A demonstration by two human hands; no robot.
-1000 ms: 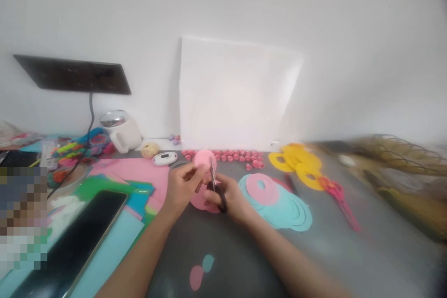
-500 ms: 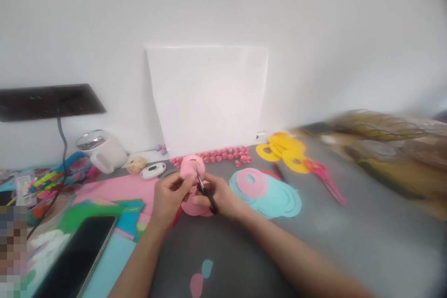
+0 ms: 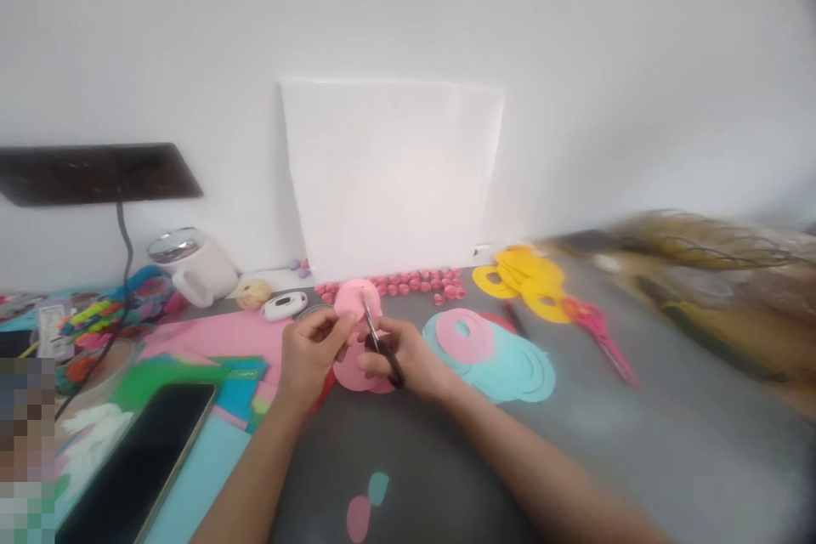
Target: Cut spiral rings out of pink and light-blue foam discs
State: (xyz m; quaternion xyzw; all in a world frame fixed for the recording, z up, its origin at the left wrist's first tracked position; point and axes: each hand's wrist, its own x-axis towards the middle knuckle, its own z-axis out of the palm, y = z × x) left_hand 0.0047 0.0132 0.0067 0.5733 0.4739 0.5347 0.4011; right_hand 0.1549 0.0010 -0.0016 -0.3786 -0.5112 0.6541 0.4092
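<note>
Pinching pink paper disc [image 3: 348,297] by its lower edge between thumb and fingertips of left hand [image 3: 310,357], keeping it raised off gray tabletop [image 3: 395,442]. Gripping black-handled scissors [image 3: 393,367] in right hand [image 3: 410,357], curling fingers around the handles. Aiming scissors up and away, laying metal blades over the disc. Being unable to tell how widely parted.

Noting, directly below and between hands, flat pink pieces [image 3: 358,374] lying on tabletop; red piece [image 3: 323,392] showing beside left wrist. Nearer the body, seeing small pink cutout [image 3: 358,518] touching or almost touching small blue cutout [image 3: 378,488].

Moving outward to the right: finding overlapping turquoise rings [image 3: 516,374] carrying a pink ring [image 3: 478,342] on top; farther back, a heap of yellow rings [image 3: 529,274], with pink scissors [image 3: 605,340] lying against its near end.

Looking beyond hands: recording many small reddish-pink rolls [image 3: 414,282] sitting along the foot of white board [image 3: 395,178], leaning by the wall.

To the left: noting white device [image 3: 284,306], pale ball [image 3: 254,294], white mug [image 3: 209,270] tilting in view, pink sheet [image 3: 217,336], and dark-screened phone [image 3: 137,459] lying partly over light blue sheet [image 3: 201,476].
</note>
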